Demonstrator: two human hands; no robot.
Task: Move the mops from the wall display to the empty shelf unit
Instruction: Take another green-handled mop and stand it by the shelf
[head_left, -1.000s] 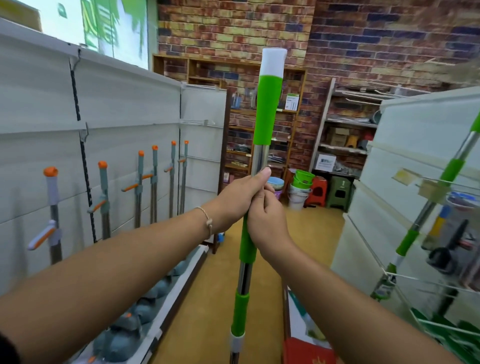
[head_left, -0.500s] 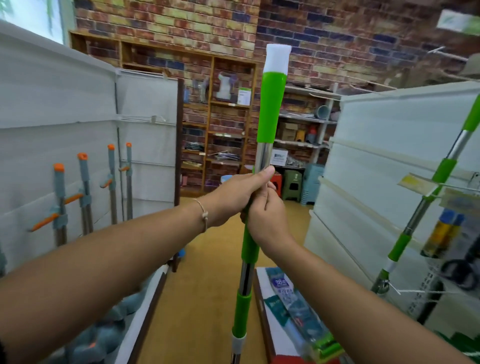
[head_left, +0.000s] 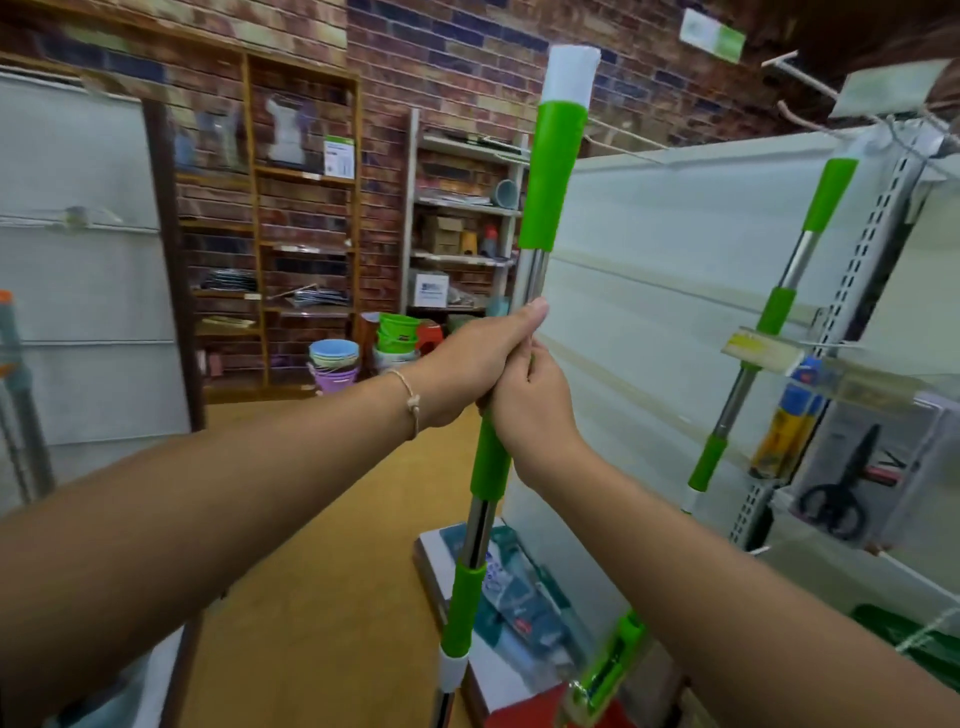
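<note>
Yellow flooring (head_left: 322, 519) runs down the aisle beneath two outstretched forearms. Nearest, both hands are wrapped round the green-and-steel mop (head_left: 553, 176), which stands upright in the middle of the view, its head out of sight below. The left hand (head_left: 467, 364) sits higher, fingers curled round the shaft and thumb laid up along the bare metal. The right hand (head_left: 535, 410) closes on the pole just below, touching the left.

That hold matches the one a second ago; what has changed is the heading. The view has swung right, so the wall display (head_left: 78, 286) and its orange-capped mop (head_left: 21, 405) have slid almost off the left edge. The white shelf unit (head_left: 649, 249) now fills the right half. A second green mop (head_left: 776, 312) already leans against that unit (packaged scissors (head_left: 836, 493) hang just beside it). I judge the carry nearly done, with the setting-down next.

Farther off, stacked buckets (head_left: 335, 361) sit on the floor before the brick wall (head_left: 467, 62).
</note>
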